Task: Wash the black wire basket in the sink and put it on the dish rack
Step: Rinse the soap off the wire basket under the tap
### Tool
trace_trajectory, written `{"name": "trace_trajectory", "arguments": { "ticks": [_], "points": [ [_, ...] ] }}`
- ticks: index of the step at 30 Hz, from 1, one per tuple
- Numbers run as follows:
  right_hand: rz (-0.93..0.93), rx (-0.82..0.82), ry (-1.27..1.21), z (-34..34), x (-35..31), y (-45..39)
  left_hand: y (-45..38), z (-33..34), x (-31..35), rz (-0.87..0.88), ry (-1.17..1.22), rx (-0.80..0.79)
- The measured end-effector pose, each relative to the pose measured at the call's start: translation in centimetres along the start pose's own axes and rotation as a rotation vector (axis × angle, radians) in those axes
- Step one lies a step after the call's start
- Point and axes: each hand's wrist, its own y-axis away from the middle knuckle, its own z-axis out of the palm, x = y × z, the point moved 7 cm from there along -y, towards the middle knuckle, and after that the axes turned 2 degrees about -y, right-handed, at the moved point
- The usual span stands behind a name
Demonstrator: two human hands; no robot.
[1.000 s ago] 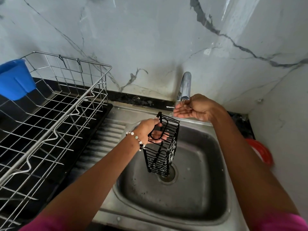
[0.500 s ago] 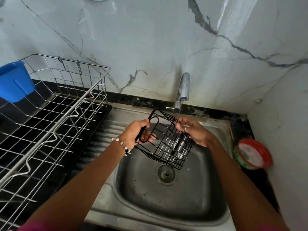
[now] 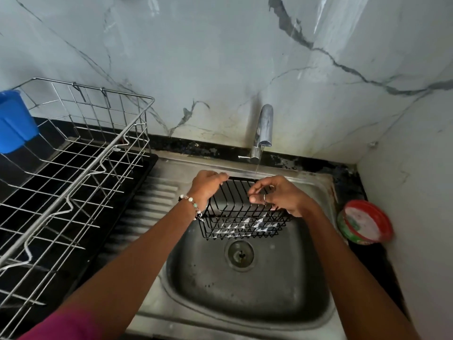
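1. Black wire basket (image 3: pixel 241 212) hangs over the far half of the steel sink (image 3: pixel 245 295), just under the tap (image 3: pixel 263 130), so that the thin stream of water (image 3: pixel 257 166) lands on its far rim and the run-off goes straight to the drain (image 3: pixel 240 252).
2. Her left hand (image 3: pixel 208 186) is curled over the basket's far left edge, clamped on the wire; I take that as the carrying grip, since it seems to bear the weight and set the tilt.
3. Her right hand (image 3: pixel 279 196) sits on the basket's right side, fingers bent and apparently pinching or rubbing the wires. It looks like the working hand, scrubbing while the other steadies.
4. The basket is tipped with its open side toward her, probably so the water can reach the inside.
5. To the left stands the dish rack (image 3: pixel 73 168), close beside the sink, so the wet basket need only travel a short way across.
6. A blue cup (image 3: pixel 16 123) hangs at the rack's far left, and a red-rimmed tub (image 3: pixel 365 222) sits on the counter to the right of the sink.
7. By my reckoning the washing is still in hand; racking is not yet done.
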Motion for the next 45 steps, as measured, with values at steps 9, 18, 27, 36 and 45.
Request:
{"name": "trace_trajectory", "arguments": {
  "ticks": [9, 18, 27, 36, 45],
  "points": [
    [-0.002, 0.181, -0.298, -4.3, -6.7, -1.0, -0.7, 2.7, 1.5, 0.112, 0.068, -0.147],
    [0.154, -0.067, -0.415, -3.2, -8.0, -1.7, -1.5, 5.2, 2.1, 0.075, 0.179, -0.22],
    [0.208, 0.04, -0.307, -5.0, -6.3, -2.1, -1.3, 7.1, 2.0, 0.024, 0.197, -0.263],
    [0.197, -0.065, -0.364, -3.9, -6.7, -1.9, -0.7, 8.3, 2.2, 0.015, 0.205, -0.332],
    [0.187, -0.101, -0.423, -3.5, -6.5, -2.1, 0.0, 8.5, 2.6, 0.006, 0.205, -0.384]
  ]
}}
